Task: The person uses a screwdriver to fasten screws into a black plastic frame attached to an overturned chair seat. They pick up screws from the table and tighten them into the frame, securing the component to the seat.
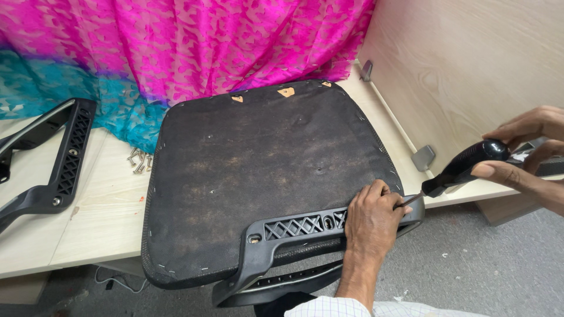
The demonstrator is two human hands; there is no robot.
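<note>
1. Nearest the camera, the left hand (371,216) comes up from a pale checked sleeve (346,307) and rests on the black plastic armrest bracket (294,228), fingers curled narrow around the tip of the screwdriver (464,167) where it meets the bracket's right end.
2. The right hand (520,154) is closed around the screwdriver's fat black handle, held low and slanting in from the right.
3. The bracket lies across the near edge of the upturned seat pan (258,176), which sits on the pale wooden table (100,217) and overhangs its front edge.
4. The seat pan looks stiff and fairly heavy, its black fabric underside stapled along the rim; it is probably best gripped by its thick edges with both hands.
5. The bracket seems rigid and light, with open lattice slots that offer a sure finger hold; its looped arm hangs below the table edge.
6. The screwdriver handle looks smooth, so a full wrap suits it.
7. A second armrest (56,158) lies at far left, well apart, with loose screws (138,159) near the pink and teal cloth (176,53).
</note>
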